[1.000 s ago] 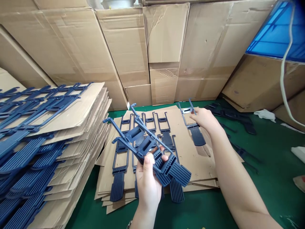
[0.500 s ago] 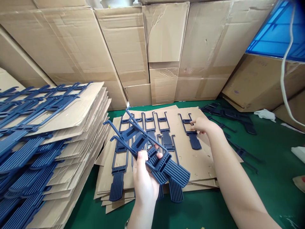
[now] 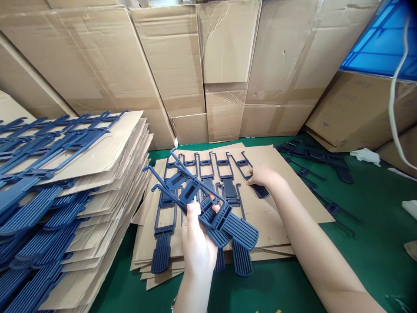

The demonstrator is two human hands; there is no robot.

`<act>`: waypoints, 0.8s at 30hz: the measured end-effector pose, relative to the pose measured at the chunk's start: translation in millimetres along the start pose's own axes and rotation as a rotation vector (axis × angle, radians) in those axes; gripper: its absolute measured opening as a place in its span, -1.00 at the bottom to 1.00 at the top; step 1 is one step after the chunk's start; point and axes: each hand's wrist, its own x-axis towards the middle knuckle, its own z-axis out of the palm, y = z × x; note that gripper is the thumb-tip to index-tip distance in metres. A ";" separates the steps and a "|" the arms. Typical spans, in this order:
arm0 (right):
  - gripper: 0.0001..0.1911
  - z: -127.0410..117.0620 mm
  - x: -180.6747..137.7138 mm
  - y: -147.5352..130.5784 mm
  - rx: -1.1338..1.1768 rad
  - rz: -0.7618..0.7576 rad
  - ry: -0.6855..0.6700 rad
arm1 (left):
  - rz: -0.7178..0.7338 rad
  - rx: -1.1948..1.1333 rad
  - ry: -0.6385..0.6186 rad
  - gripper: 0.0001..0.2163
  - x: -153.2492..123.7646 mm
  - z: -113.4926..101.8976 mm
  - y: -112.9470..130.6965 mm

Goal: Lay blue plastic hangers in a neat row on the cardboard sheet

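My left hand (image 3: 198, 248) is closed around a couple of overlapping dark blue plastic hook frames (image 3: 241, 229), tilted, with hooked prongs to the upper left and ribbed flat ends to the lower right. My right hand (image 3: 263, 175) grips another blue hook frame (image 3: 261, 191) by its middle, over the cardboard sheet (image 3: 273, 224). That frame slants, its hooks pointing away and its ribbed end showing below my fingers. Several more frames (image 3: 161, 254) lie in two rows on the sheet, partly hidden by my left hand and what it holds.
On the left rises a tall stack of cardboard sheets (image 3: 130, 150) layered with blue frames (image 3: 35, 208). Loose dark frames (image 3: 337, 208) lie on the green table (image 3: 368, 261) at right, near white crumpled paper (image 3: 365, 156). Cardboard boxes (image 3: 169, 61) wall off the back.
My right hand has moved left, bringing its frame closer to the back row and turning it aslant. My left hand stays almost in place with its frames.
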 end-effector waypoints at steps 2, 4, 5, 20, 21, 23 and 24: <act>-0.64 3.0 3.2 1.6 0.007 -0.001 0.023 | -0.013 0.001 -0.011 -0.71 -0.8 0.5 0.4; -0.65 6.4 6.2 3.4 0.016 -0.003 0.050 | -0.017 0.013 -0.027 -0.70 -1.6 0.4 -0.1; -0.65 7.9 7.3 4.1 0.020 -0.006 0.063 | -0.019 0.021 -0.037 -0.70 -1.9 0.2 -0.7; -0.58 19.3 11.5 -1.4 0.064 -0.064 0.143 | -0.024 0.054 -0.072 -0.73 1.2 -2.5 -6.2; -0.58 19.7 11.7 -1.5 0.066 -0.065 0.145 | -0.023 0.052 -0.071 -0.72 0.8 -2.1 -6.3; -0.57 19.7 11.3 -2.1 0.070 -0.063 0.152 | -0.033 0.051 -0.070 -0.70 -0.3 -1.1 -6.1; -0.56 19.4 10.6 -2.5 0.072 -0.062 0.156 | -0.041 0.052 -0.067 -0.70 -0.8 -0.5 -5.8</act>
